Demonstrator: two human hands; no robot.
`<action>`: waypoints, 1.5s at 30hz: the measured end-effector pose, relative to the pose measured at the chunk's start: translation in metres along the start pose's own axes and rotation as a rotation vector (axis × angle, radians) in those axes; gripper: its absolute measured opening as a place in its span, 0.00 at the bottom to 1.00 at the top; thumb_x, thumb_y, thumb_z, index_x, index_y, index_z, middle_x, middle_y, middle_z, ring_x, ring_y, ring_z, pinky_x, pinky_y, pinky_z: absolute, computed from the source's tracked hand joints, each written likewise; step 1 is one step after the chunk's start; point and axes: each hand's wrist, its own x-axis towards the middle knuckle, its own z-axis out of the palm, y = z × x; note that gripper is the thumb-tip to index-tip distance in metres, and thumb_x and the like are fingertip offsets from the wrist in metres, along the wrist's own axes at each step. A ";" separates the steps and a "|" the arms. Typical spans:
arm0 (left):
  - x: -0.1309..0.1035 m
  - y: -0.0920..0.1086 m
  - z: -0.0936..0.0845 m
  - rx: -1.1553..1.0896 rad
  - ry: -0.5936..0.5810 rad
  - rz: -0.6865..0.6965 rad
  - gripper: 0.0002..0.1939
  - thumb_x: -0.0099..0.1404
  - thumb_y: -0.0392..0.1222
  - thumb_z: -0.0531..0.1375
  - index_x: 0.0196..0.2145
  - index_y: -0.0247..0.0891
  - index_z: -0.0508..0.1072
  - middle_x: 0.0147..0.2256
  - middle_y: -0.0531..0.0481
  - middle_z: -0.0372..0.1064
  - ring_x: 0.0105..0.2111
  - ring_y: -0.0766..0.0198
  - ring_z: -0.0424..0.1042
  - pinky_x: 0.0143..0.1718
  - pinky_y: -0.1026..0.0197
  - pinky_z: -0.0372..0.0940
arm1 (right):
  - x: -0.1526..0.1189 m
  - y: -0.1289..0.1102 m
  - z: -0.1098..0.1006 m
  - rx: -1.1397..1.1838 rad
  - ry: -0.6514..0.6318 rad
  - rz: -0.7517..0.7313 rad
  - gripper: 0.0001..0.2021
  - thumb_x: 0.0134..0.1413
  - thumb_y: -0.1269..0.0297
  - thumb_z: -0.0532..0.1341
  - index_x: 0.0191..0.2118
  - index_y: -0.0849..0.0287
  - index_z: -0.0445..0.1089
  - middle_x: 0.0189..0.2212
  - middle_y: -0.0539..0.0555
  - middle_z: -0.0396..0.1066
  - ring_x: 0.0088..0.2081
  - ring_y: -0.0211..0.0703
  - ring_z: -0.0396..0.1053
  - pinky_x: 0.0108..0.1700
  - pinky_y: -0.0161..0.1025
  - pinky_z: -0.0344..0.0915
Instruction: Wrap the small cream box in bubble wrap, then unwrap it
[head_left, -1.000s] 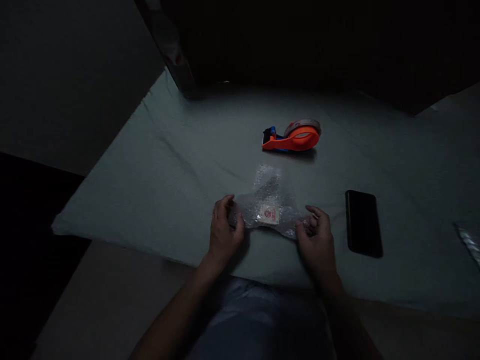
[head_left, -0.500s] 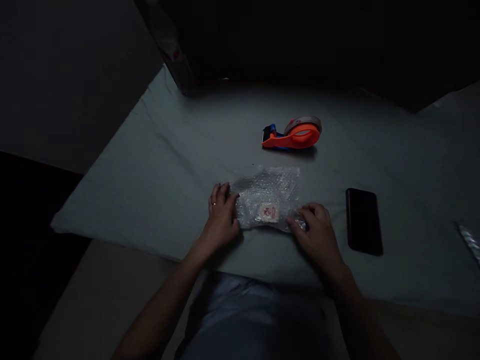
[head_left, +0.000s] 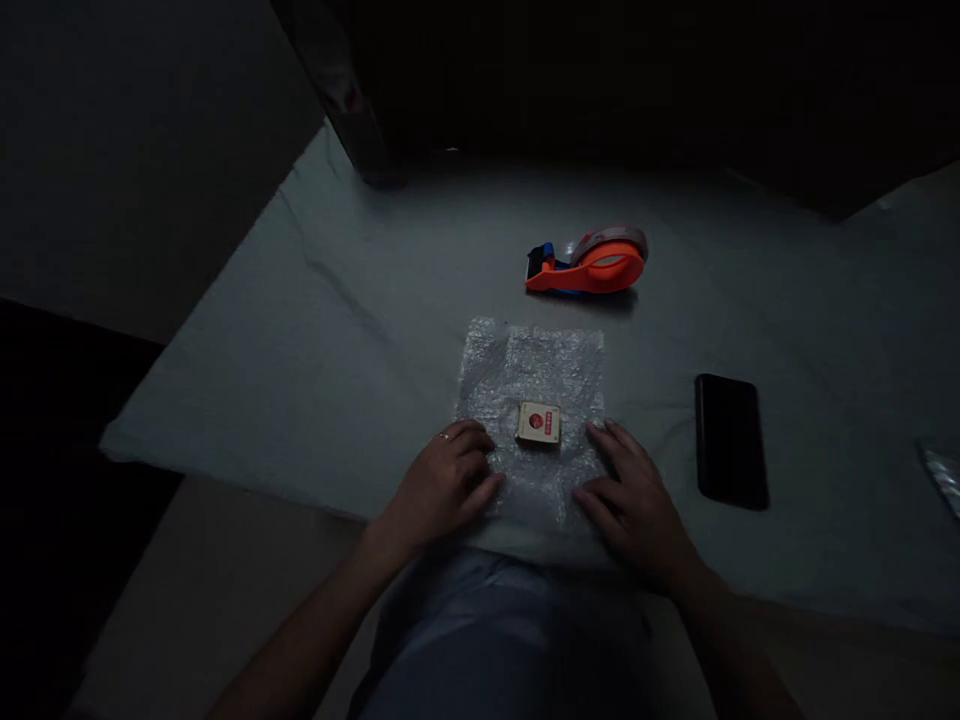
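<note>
A sheet of clear bubble wrap (head_left: 536,360) lies spread flat on the table in front of me. On its middle rests a small cream box (head_left: 539,424) with red print, uncovered. My left hand (head_left: 450,480), a ring on one finger, lies on the sheet's left edge with fingers bent and apart. At the right edge my right hand (head_left: 630,495) rests with its fingers spread, touching the wrap. Neither hand touches the box.
Beyond the wrap lies an orange and blue tape dispenser (head_left: 589,265) with a roll of tape. A black phone (head_left: 730,440) is to the right. Something shiny (head_left: 941,475) lies at the far right. A pale cloth (head_left: 300,370) covers the table; a dark upright surface stands behind.
The bubble wrap's near part, folded over the box before, is now laid open toward me, so the box shows bare. Both hands have come nearer my body.
</note>
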 end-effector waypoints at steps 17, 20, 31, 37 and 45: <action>0.003 0.062 0.027 0.293 -0.321 0.066 0.24 0.68 0.33 0.52 0.61 0.37 0.56 0.62 0.34 0.54 0.62 0.50 0.57 0.58 0.50 0.61 | 0.058 -0.019 0.020 0.088 0.042 0.123 0.12 0.57 0.69 0.58 0.47 0.56 0.63 0.55 0.62 0.66 0.56 0.52 0.66 0.54 0.53 0.68; -0.002 0.058 0.038 0.267 -0.342 0.085 0.25 0.69 0.36 0.52 0.62 0.43 0.55 0.65 0.35 0.47 0.67 0.45 0.47 0.61 0.38 0.54 | 0.058 -0.015 0.021 0.180 0.047 0.172 0.12 0.57 0.69 0.58 0.47 0.55 0.63 0.53 0.59 0.69 0.53 0.50 0.68 0.53 0.50 0.69; -0.009 0.046 0.045 0.208 -0.352 0.013 0.22 0.69 0.36 0.51 0.60 0.45 0.59 0.66 0.36 0.45 0.67 0.45 0.43 0.61 0.29 0.44 | 0.003 0.020 -0.011 0.106 0.410 0.585 0.16 0.55 0.60 0.62 0.49 0.55 0.63 0.53 0.60 0.67 0.54 0.53 0.67 0.54 0.54 0.64; -0.007 0.048 0.044 0.214 -0.333 0.033 0.22 0.68 0.37 0.53 0.59 0.42 0.60 0.65 0.35 0.47 0.67 0.44 0.44 0.62 0.32 0.45 | -0.007 0.028 -0.006 0.029 0.372 0.455 0.13 0.54 0.62 0.62 0.45 0.58 0.64 0.56 0.65 0.63 0.58 0.55 0.62 0.57 0.57 0.61; -0.005 0.055 0.049 0.219 -0.320 0.064 0.20 0.69 0.37 0.52 0.59 0.41 0.61 0.65 0.35 0.48 0.66 0.44 0.46 0.63 0.35 0.47 | 0.021 -0.004 -0.023 0.117 0.544 0.406 0.08 0.54 0.69 0.62 0.40 0.55 0.65 0.50 0.59 0.66 0.54 0.53 0.65 0.51 0.53 0.67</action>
